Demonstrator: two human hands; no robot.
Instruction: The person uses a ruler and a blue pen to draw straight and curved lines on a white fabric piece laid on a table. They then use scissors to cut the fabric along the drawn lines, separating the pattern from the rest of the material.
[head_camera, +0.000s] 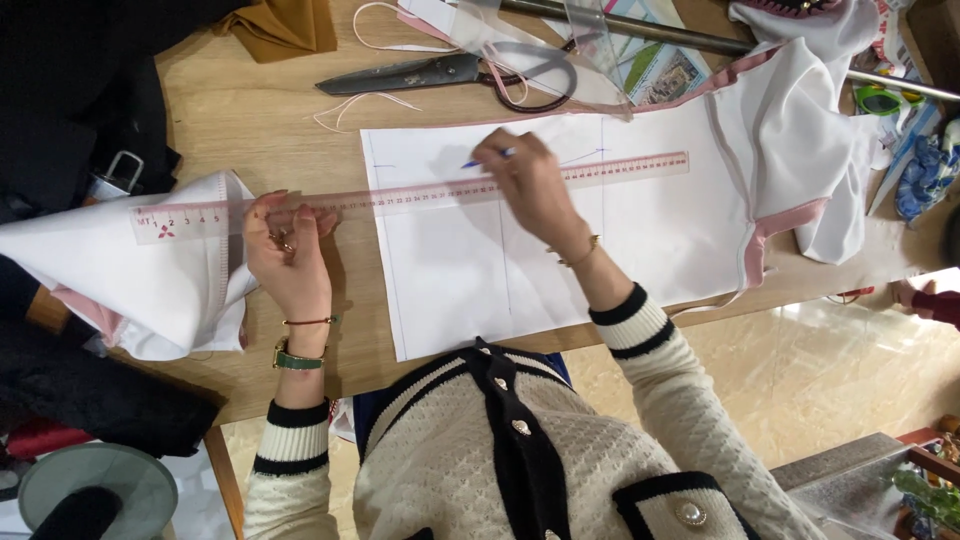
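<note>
The left hand lies flat, fingers pressing a long clear ruler onto smooth white paper. The right hand pinches a blue pen just above the ruler's edge. Heavy scissors lie beyond; folded white cloth crowds the left hand; bare wooden table lies between.

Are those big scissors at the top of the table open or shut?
Shut, it seems: the scissors' dark blades lie together as one strip, pointing left. Clear plastic partly covers the handles.

Right hand hides most of the blue pen; black fabric runs off the left edge.
</note>
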